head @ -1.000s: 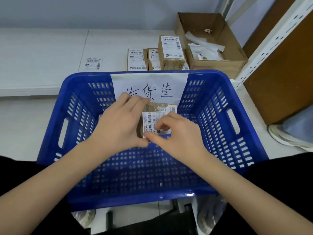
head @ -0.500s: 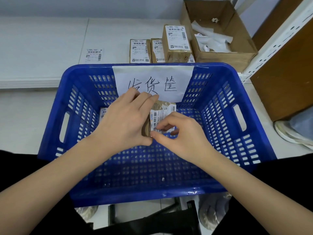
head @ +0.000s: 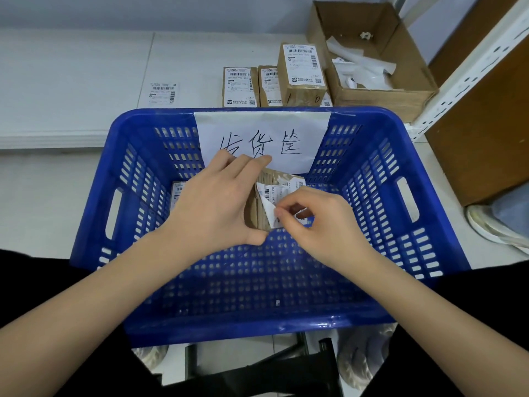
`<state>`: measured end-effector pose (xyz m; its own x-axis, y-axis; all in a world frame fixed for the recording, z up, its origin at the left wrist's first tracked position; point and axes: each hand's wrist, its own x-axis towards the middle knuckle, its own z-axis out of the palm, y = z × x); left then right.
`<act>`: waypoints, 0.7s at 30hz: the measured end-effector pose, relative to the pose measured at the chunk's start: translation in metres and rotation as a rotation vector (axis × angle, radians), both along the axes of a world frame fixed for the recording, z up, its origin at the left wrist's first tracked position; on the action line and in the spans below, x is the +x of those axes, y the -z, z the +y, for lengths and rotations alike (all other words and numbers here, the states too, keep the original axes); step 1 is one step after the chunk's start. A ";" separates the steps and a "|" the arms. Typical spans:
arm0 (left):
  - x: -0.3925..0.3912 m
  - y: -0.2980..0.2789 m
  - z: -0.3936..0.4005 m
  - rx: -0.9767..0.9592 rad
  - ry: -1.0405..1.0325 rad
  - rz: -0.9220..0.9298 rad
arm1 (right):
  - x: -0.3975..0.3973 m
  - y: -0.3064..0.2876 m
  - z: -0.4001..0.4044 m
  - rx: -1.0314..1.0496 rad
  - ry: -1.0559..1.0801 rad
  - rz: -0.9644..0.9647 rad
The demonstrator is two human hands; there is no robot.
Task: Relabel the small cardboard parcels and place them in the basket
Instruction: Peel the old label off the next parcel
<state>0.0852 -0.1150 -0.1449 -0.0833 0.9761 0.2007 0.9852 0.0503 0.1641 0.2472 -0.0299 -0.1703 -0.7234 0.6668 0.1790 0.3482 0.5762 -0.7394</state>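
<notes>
Held item: one small cardboard parcel (head: 259, 216), gripped by the left hand (head: 214, 204) with the fingers wrapped over its far side and the thumb under its near edge, kept above the inside of the blue basket (head: 372, 282). Right hand (head: 320, 222): thumb and forefinger pinch the lower left corner of the label (head: 272, 202) on the parcel's upper face; that corner is lifted and folded back, showing its white underside, while the rest of the label, with barcode and printed digits, lies flat on the cardboard. Basket: perforated plastic, slotted handles on both sides, a white paper sign (head: 262, 138) with handwritten characters taped over its far rim. Inside, against the left wall and mostly hidden behind the left hand, a second labelled parcel (head: 178, 193). Beyond the basket, on the white table (head: 86, 67): a flat labelled parcel (head: 240, 86), a partly hidden labelled parcel (head: 269, 85) just beside it, and a taller labelled parcel (head: 302, 74) at the right of the row. One loose label sheet (head: 163, 94) lies apart to the left. An open cardboard box (head: 412, 84) at the far right holds strips of white paper. White shelf upright (head: 469, 67) to the right.
</notes>
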 end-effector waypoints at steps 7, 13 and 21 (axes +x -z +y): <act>0.001 0.001 -0.001 -0.018 -0.027 0.001 | -0.001 -0.001 -0.001 -0.140 -0.063 -0.014; 0.007 0.003 0.000 -0.020 -0.012 -0.025 | -0.006 -0.004 -0.006 -0.162 -0.025 -0.040; 0.009 0.002 -0.001 -0.021 0.002 -0.092 | -0.006 -0.010 0.000 -0.376 -0.053 0.064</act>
